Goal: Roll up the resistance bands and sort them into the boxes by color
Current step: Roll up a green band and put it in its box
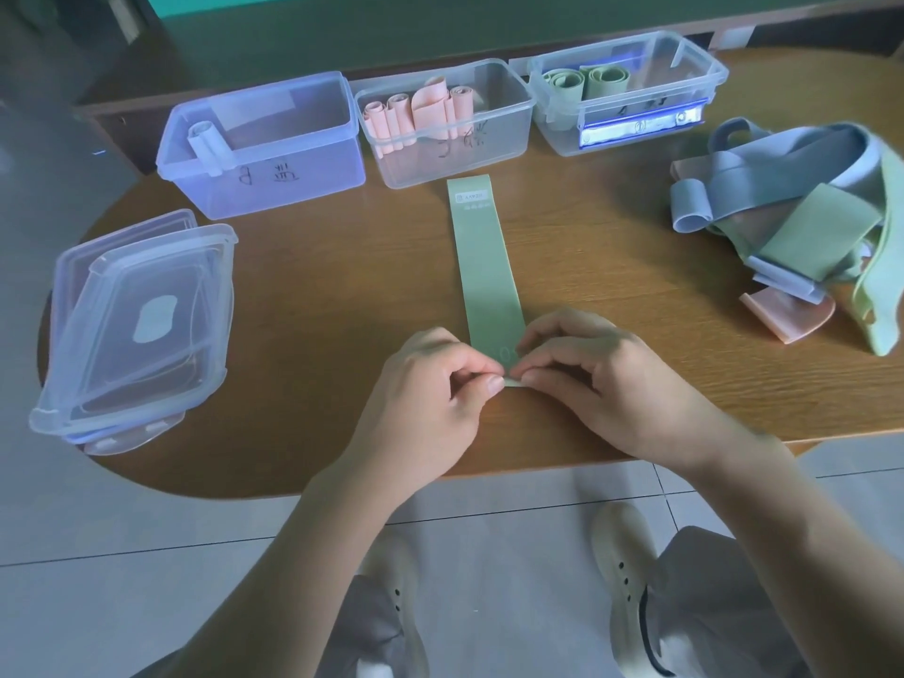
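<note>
Green band (pixel 482 256): lies flat along the table's (pixel 313 296) middle, running from our near edge toward the pink box (pixel 508 139). Our left hand (pixel 430 384) and right hand (pixel 597 374) both pinch its near end, starting the first tight turn.

Boxes at the far edge: blue box (pixel 274 183) with one roll, the pink with several, green box (pixel 631 124) with two.

Unrolled pile (pixel 802 222): right edge. Lids (pixel 137 325): left edge.

Risk, as we judge it: a loose or crooked first turn would make the roll slant sideways or spring open.
</note>
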The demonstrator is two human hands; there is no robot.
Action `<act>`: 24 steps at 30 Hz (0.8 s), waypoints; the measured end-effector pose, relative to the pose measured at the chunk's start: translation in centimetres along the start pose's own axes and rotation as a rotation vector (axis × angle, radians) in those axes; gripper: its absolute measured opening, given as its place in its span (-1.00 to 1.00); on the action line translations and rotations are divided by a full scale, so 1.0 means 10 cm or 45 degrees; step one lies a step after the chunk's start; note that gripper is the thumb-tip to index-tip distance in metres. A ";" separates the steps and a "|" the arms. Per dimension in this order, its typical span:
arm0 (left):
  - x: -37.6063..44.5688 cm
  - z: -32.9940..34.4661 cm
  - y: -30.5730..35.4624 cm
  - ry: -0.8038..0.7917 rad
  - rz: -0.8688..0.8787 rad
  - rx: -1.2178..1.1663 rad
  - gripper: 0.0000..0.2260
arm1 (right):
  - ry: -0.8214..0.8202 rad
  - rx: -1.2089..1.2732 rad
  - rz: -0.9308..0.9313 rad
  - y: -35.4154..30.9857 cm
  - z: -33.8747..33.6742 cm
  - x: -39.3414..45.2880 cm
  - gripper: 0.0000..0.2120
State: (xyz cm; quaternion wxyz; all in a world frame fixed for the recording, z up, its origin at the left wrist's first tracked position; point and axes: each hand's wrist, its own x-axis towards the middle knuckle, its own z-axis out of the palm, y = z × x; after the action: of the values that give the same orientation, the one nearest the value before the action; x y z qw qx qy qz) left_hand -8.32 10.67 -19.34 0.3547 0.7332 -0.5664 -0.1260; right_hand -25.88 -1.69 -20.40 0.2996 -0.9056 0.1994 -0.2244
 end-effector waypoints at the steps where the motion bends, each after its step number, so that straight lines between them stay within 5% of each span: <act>1: 0.00 0.01 0.00 0.015 -0.002 0.008 -0.94 | -0.017 0.011 0.022 0.00 -0.02 -0.01 -0.86; 12: 0.04 -0.02 0.09 0.015 -0.099 -0.075 -0.86 | 0.139 0.069 0.289 -0.07 0.05 0.06 -0.97; 24: 0.05 0.03 -0.07 0.056 0.145 0.049 -0.93 | 0.205 0.020 0.447 -0.12 0.09 0.13 -0.93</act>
State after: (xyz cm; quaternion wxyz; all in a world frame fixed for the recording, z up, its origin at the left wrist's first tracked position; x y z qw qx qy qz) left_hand -7.77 10.22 -19.92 0.3594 0.7091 -0.6015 -0.0785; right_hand -24.09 -0.97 -19.93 0.3244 -0.8336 0.3759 -0.2421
